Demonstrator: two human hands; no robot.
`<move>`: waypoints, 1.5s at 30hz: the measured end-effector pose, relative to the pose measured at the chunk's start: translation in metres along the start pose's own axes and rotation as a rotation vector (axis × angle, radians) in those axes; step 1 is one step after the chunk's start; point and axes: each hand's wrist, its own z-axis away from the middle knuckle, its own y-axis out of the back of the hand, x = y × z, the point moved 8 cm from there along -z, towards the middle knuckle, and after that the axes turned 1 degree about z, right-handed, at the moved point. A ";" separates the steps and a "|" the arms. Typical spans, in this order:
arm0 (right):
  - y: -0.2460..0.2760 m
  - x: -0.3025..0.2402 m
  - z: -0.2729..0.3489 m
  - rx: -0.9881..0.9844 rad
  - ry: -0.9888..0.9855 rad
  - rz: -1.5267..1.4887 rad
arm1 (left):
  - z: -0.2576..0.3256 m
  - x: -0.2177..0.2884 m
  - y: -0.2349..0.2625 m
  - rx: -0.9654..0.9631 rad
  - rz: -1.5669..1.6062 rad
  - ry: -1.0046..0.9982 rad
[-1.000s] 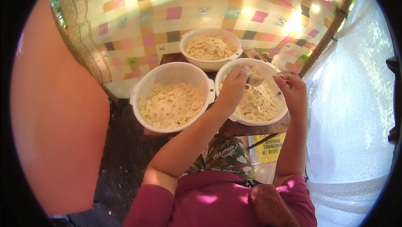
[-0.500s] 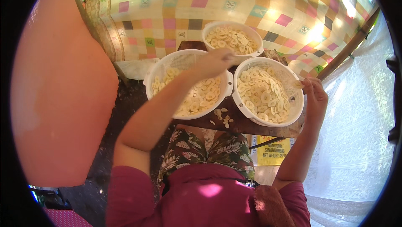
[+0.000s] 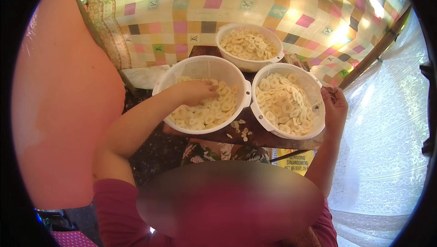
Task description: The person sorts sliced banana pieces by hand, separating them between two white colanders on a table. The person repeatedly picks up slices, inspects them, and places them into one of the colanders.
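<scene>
My left hand [image 3: 200,92] is inside the left white colander [image 3: 165,81], its fingers loosely stretched and touching the pale banana slices [image 3: 207,112] there. No slice shows in its grip. At the right edge of the right white colander [image 3: 266,126], my right hand [image 3: 334,99] has its fingers curled and pinched together beside the rim. Whatever lies between those fingertips, if anything, is too small to make out. Banana slices [image 3: 284,103] fill this colander in a heap, piled toward its middle.
A third white colander [image 3: 236,61] of banana slices stands behind the two. All rest on a dark wooden table [image 3: 264,140], with small banana scraps [image 3: 244,133] near its front edge. A checked sheet [image 3: 200,15] hangs behind; an orange surface [image 3: 68,101] rises at left, a white lacy curtain [image 3: 378,142] at right.
My left hand has moved left and down, from above the gap between the colanders into the left one. The right hand stays at the right rim; the slice seen at its fingertips no longer shows.
</scene>
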 end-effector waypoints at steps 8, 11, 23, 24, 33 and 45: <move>-0.001 0.008 0.004 -0.012 0.009 -0.011 | -0.006 -0.002 0.001 -0.001 0.022 0.017; -0.003 0.012 0.003 -0.021 0.008 -0.016 | -0.008 -0.008 -0.002 0.033 0.061 0.071; -0.027 0.013 0.006 -0.091 -0.015 -0.115 | 0.021 -0.070 0.012 0.254 0.753 0.569; -0.032 0.013 0.007 -0.109 -0.037 -0.160 | 0.030 -0.077 0.012 0.241 0.845 0.671; -0.124 -0.046 0.030 -0.382 0.154 -0.123 | 0.042 -0.047 0.034 0.690 1.962 0.164; -0.167 -0.062 0.008 -0.443 0.137 -0.241 | -0.008 0.032 0.052 0.550 2.209 -0.123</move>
